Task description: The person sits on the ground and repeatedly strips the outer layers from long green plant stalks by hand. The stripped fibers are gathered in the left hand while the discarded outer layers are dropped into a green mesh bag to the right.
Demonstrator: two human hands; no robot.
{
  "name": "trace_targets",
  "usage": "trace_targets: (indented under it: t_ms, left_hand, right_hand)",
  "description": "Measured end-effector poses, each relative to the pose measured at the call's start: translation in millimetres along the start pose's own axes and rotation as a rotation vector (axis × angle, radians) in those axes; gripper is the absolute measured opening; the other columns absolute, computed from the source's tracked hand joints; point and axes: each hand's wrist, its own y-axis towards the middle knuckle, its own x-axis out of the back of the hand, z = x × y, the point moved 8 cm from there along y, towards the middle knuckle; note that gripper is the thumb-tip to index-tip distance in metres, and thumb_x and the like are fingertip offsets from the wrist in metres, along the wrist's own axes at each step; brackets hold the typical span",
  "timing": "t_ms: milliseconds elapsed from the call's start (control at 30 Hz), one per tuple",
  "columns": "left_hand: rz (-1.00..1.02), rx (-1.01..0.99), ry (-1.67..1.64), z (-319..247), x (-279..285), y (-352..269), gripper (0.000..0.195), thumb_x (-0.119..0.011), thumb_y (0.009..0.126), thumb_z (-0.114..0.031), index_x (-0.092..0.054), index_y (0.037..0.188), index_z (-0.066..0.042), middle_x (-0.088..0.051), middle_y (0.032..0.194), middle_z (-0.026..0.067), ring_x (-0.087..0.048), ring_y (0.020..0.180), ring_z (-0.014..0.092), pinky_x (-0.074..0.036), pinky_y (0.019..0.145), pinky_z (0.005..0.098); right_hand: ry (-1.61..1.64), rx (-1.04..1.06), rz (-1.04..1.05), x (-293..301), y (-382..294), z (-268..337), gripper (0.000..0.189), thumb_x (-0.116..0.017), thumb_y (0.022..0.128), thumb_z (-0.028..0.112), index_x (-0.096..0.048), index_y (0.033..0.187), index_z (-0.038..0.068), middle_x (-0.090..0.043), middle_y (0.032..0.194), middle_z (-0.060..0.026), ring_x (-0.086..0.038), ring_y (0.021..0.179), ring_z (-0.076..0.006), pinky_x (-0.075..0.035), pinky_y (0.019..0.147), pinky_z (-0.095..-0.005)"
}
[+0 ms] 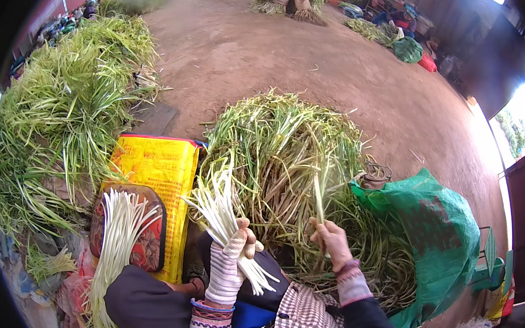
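My left hand (pixel 230 264), in a striped glove, grips a bundle of white peeled stalks (pixel 221 207) above my lap. Their pale tips fan upward and the cut ends poke out below. My bare right hand (pixel 330 240) pinches a single stalk (pixel 319 194) with yellow-green leaves, blurred at its upper end. Right behind both hands lies a large heap of leafy green stalks (pixel 286 156) with brown, withered leaves. To the left, a long bundle of white stalks (pixel 118 231) rests on a red flowered cushion (pixel 145 247) and drapes past my knee.
Under the cushion lies a yellow printed sack (pixel 150 163). More cut greens (pixel 70 114) line the left side. A green woven sheet (pixel 443 236) and a small green stool (pixel 489 270) are at the right. A person (pixel 403 22) sits far off beside piled stalks.
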Motion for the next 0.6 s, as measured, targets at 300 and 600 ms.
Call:
trace_targets:
  t_ms: [300, 600]
  left_hand:
    - [-0.039, -0.038, -0.001, -3, -3, -5, 0.033, -0.068, 0.095, -0.019, -0.059, 0.122, -0.003, -0.062, 0.082, 0.0017, -0.052, 0.058, 0.007, -0.053, 0.068, 0.0303]
    - [-0.015, -0.047, 0.029, -3, -4, -12, 0.037, -0.067, 0.096, -0.017, -0.056, 0.127, -0.001, -0.062, 0.082, 0.0024, -0.052, 0.059, 0.008, -0.054, 0.069, 0.0299]
  right_hand:
    - [-0.165, 0.061, -0.094, 26, -47, 75, 0.031, -0.06, 0.1, 0.023, -0.07, 0.115, -0.001, -0.064, 0.073, 0.0042, -0.049, 0.059, -0.0024, -0.037, 0.057, -0.0164]
    - [0.026, 0.079, -0.119, 17, -53, 50, 0.024, -0.06, 0.1, 0.016, -0.066, 0.115, -0.002, -0.066, 0.076, -0.0023, -0.056, 0.058, -0.0073, -0.044, 0.054, -0.0207]
